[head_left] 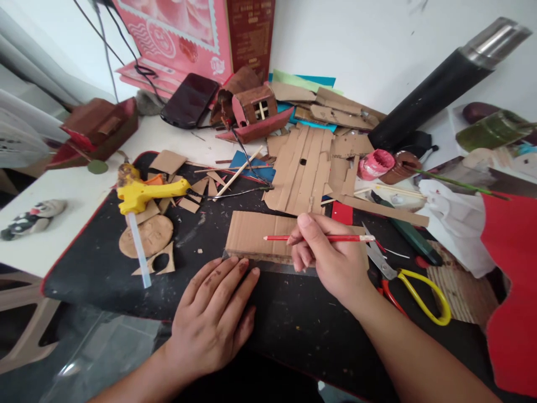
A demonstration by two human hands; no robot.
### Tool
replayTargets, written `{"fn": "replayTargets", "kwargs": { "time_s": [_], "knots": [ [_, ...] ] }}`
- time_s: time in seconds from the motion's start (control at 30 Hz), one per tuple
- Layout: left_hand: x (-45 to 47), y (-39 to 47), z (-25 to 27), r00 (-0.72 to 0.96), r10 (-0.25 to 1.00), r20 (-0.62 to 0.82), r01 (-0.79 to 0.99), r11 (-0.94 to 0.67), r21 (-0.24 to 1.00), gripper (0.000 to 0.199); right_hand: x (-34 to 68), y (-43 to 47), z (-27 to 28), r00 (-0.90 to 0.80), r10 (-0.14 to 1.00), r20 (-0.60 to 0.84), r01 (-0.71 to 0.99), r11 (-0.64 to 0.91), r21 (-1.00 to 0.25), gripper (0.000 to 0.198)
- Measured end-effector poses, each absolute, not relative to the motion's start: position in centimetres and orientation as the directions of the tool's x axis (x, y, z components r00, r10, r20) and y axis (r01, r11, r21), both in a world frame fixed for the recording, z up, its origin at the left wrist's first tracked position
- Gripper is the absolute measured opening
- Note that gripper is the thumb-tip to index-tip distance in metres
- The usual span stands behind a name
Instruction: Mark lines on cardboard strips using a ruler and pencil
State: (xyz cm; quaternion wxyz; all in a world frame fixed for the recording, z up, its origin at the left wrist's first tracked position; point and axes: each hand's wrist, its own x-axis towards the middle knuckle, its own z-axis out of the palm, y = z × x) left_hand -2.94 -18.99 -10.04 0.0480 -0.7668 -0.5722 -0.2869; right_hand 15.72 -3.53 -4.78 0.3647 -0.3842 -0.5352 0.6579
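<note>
My right hand point(331, 254) pinches a red pencil point(279, 238) between thumb and fingers, holding it sideways above a piece of corrugated cardboard point(251, 228). My left hand point(216, 310) lies flat with its fingers stretched out, and brown smudges mark the fingers. Its fingertips rest at the cardboard's near left edge, on a clear strip point(272, 264) that looks like a ruler and runs along that edge. The right hand and wrist hide part of the cardboard and of the strip.
Scissors point(423, 288) with yellow and red handles lie open at right, beside a green cutter point(413, 235). A yellow glue gun point(151, 193) lies at left among cardboard scraps. Behind are painted cardboard boats point(255, 112), a phone point(191, 101), paint jars point(376, 164) and a black flask point(436, 89).
</note>
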Motion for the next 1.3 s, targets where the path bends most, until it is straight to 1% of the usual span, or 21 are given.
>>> {"fn": "replayTargets", "kwargs": {
  "time_s": [0.1,0.2,0.37,0.53,0.63,0.73,0.83,0.97,1.2,1.3],
  "knots": [
    [-2.9,-18.9,-10.0,0.177,0.846,0.503,0.907,-0.339,0.25,0.036,15.9,-3.1,-4.5,-0.427,0.893,-0.144,-0.055,-0.184,-0.981,0.053],
    [-2.9,-18.9,-9.8,0.178,0.844,0.505,0.909,-0.338,0.246,0.036,16.0,-2.8,-4.4,-0.461,0.868,-0.184,-0.039,-0.227,-0.973,0.055],
    [-3.1,-19.0,-8.7,0.185,0.88,0.437,0.917,-0.314,0.245,0.036,16.4,-2.2,-5.0,-0.497,0.834,-0.24,-0.069,-0.313,-0.947,0.055],
    [-3.3,-18.8,-7.6,0.239,0.887,0.395,0.931,-0.325,0.168,0.037,16.9,-1.8,-5.4,-0.538,0.8,-0.267,-0.086,-0.367,-0.926,0.053],
    [-3.3,-18.4,-7.5,0.272,0.882,0.385,0.93,-0.343,0.129,0.039,16.9,-1.7,-5.4,-0.544,0.799,-0.257,-0.085,-0.357,-0.93,0.052],
    [-3.4,-17.7,-7.5,0.303,0.879,0.369,0.925,-0.364,0.106,0.044,16.8,-1.6,-5.3,-0.517,0.827,-0.221,-0.112,-0.321,-0.94,0.055],
    [-3.6,-17.0,-7.6,0.306,0.884,0.355,0.927,-0.361,0.099,0.048,16.9,-1.6,-4.9,-0.468,0.867,-0.171,-0.135,-0.261,-0.956,0.057],
    [-4.0,-15.8,-7.9,0.294,0.893,0.342,0.931,-0.349,0.11,0.051,17.0,-1.7,-4.4,-0.446,0.886,-0.126,-0.114,-0.195,-0.974,0.057],
    [-4.5,-14.3,-8.1,0.295,0.889,0.35,0.931,-0.35,0.105,0.055,17.0,-1.7,-4.8,-0.411,0.905,-0.109,-0.098,-0.163,-0.982,0.056],
    [-4.7,-13.9,-8.1,0.292,0.887,0.358,0.93,-0.351,0.11,0.057,16.9,-1.8,-4.8,-0.412,0.902,-0.132,-0.094,-0.186,-0.978,0.056]
  ]
}}
